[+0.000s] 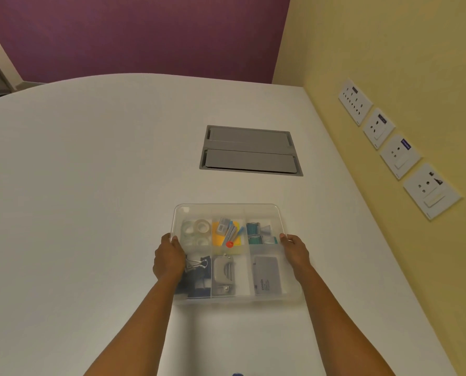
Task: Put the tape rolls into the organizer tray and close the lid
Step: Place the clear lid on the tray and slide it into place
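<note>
A clear compartmented organizer tray (237,299) stands on the white table. Several clear tape rolls (196,230) lie in its back-left compartment. A transparent lid (226,205) is over the tray, covering mainly the back compartments, and I cannot tell whether it is seated. My left hand (169,259) grips the lid's left edge and my right hand (295,253) grips its right edge. Both forearms reach in from the bottom of the view.
Other compartments hold binder clips (199,267), a grey hole punch (223,275), a grey box (267,275), sticky notes and small stationery. A grey cable hatch (249,150) is set in the table behind the tray. A yellow wall with sockets (400,156) runs along the right.
</note>
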A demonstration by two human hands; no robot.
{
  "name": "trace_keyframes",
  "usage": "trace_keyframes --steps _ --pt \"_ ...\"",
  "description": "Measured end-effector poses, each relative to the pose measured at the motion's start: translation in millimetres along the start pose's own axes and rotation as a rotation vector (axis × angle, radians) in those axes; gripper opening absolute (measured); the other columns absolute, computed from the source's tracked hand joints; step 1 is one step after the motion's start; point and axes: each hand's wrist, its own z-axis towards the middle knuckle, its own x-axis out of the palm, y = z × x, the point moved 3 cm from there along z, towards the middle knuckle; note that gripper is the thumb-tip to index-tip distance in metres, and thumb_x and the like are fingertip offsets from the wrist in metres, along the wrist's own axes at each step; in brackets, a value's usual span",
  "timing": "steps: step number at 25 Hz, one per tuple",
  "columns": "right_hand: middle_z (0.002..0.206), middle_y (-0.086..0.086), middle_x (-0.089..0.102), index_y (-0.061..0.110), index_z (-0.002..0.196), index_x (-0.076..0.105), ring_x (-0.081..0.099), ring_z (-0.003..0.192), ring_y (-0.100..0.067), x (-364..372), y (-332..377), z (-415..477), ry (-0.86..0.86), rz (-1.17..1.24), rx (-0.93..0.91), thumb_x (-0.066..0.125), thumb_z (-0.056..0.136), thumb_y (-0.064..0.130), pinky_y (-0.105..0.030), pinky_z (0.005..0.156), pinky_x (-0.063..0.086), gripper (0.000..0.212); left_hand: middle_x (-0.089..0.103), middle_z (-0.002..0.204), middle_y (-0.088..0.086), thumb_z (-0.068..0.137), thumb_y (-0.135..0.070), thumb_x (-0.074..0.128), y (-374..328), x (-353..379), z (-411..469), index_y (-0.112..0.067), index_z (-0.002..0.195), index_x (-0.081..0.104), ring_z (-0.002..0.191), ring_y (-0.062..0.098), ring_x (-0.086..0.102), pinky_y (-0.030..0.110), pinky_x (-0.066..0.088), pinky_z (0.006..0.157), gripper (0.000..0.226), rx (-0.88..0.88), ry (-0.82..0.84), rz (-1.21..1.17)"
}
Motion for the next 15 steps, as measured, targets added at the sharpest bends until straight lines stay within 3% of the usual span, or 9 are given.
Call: trace_keyframes --steps 5,15 --pt "0.127 -0.015 0.059 0.006 0.128 0.052 0.055 0.114 -0.031 -4 -14 -22 -0.033 -0.038 -0.055 0.042 0.101 0.031 -0.033 0.089 0.043 0.038 0.062 0.124 0.021 0.104 -0.031 0.031 13 -5 -22 -0.01 0.132 0.046 0.111 0.043 0.059 0.051 0.048 0.095 0.039 0.004 -0.016 0.017" --pt "0.119 -0.02 0.063 0.0 0.122 0.053 0.059 0.109 -0.035 -1 -32 -48 -0.12 -0.18 -0.225 0.034 0.105 0.026 -0.037 0.089 0.047 0.036 0.064 0.121 0.021 0.104 -0.033 0.025 22 -11 -44 -0.008 0.129 0.049 0.109 0.043 0.06 0.049 0.047 0.095 0.042 0.034 -0.047 0.044"
